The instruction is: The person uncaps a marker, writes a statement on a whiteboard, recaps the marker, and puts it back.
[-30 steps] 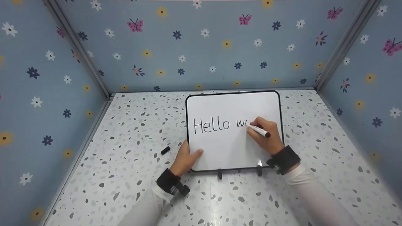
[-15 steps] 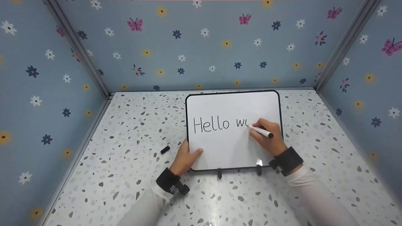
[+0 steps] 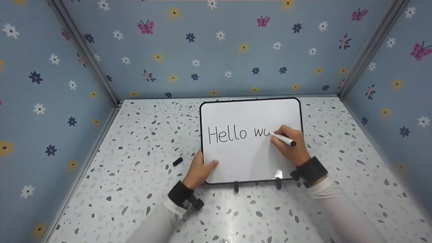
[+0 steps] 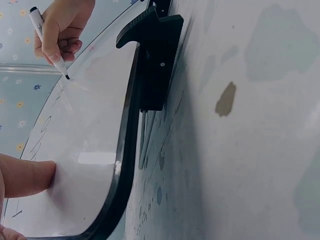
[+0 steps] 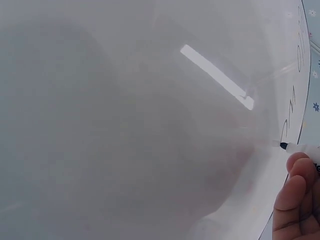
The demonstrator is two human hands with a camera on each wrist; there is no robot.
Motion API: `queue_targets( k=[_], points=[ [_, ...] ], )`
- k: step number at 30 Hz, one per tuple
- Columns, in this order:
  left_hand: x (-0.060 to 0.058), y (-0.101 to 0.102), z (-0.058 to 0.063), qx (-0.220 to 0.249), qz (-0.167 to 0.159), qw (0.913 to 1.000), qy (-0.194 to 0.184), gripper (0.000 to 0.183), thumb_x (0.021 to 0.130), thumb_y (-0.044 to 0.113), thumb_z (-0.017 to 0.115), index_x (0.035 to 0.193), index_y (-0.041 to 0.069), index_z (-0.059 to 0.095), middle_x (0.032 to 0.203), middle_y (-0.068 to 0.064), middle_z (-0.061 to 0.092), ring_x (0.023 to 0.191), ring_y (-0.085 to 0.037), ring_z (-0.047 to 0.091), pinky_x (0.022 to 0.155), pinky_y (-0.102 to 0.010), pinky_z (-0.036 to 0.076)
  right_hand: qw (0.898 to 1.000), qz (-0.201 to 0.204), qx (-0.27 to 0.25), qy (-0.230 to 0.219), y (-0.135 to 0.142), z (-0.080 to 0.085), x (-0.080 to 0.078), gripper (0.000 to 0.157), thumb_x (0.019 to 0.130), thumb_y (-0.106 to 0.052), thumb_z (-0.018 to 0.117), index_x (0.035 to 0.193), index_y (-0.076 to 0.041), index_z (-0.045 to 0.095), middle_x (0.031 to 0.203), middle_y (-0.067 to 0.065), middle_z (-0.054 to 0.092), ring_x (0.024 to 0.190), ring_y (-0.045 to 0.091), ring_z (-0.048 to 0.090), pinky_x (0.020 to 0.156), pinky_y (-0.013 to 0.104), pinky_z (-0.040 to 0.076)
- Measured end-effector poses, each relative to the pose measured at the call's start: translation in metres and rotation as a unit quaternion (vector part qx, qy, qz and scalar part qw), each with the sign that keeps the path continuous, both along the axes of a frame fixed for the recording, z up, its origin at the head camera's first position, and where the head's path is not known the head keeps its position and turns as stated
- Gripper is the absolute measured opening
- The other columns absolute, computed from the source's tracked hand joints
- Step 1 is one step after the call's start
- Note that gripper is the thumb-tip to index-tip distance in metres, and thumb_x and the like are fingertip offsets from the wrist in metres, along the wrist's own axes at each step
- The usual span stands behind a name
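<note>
A black-framed whiteboard (image 3: pixel 241 162) leans back on its stand, bearing the handwritten words "Hello w" and part of another letter. My left hand (image 3: pixel 198 172) holds its lower left edge, the thumb (image 4: pixel 32 177) on the white face and the other fingers largely hidden behind. Between thumb and fingertips my right hand (image 3: pixel 293 146) pinches a white marker (image 3: pixel 283 139) with a dark end. In the right wrist view the black tip of the marker (image 5: pixel 284 145) is at the board's face, at the end of the writing. A black marker cap (image 3: pixel 178 161) lies left of the board.
Two black feet (image 3: pixel 236 186) stick out under the board's lower edge; one black foot (image 4: pixel 155 60) shows large in the left wrist view. The speckled tabletop (image 3: pixel 141 135) is bounded by blue flowered panels (image 3: pixel 219 50) at the back and both sides.
My right hand has moved slightly right with the marker, and the curved stroke after the "w" has grown. The left hand and the board stay in place.
</note>
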State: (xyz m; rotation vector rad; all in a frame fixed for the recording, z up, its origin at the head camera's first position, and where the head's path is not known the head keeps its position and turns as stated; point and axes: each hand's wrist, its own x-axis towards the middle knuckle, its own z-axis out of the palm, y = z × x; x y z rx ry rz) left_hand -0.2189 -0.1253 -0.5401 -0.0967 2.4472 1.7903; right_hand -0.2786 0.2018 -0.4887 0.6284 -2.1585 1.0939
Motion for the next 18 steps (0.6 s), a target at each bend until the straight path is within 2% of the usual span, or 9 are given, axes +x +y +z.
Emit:
queue_targets(
  k=[8, 18],
  points=[
    [-0.0002, 0.0007, 0.0004, 0.001, 0.005, 0.9999, -0.014, 0.066, 0.101, 0.017, 0.069, 0.158, -0.003, 0.041, 0.163, -0.028, 0.049, 0.152, -0.042, 0.050, 0.131, -0.056, 0.037, 1.000, -0.014, 0.001, 0.001, -0.0005, 0.0023, -0.0033, 0.009, 0.078, 0.008, 0.067, 0.076, 0.000, 0.064, 0.066, 0.012, 0.069, 0.058, 0.010, 0.050, 0.055, 0.012, 0.035],
    [-0.0008, 0.0008, 0.0005, 0.001, 0.006, 0.9999, -0.009, 0.062, 0.101, 0.016, 0.069, 0.155, -0.003, 0.044, 0.158, -0.027, 0.053, 0.148, -0.041, 0.054, 0.129, -0.056, 0.039, 1.000, -0.013, -0.001, 0.010, -0.0034, 0.0039, -0.0075, 0.007, 0.078, 0.008, 0.069, 0.079, 0.001, 0.067, 0.068, 0.012, 0.070, 0.058, 0.010, 0.051, 0.056, 0.011, 0.035]
  ],
)
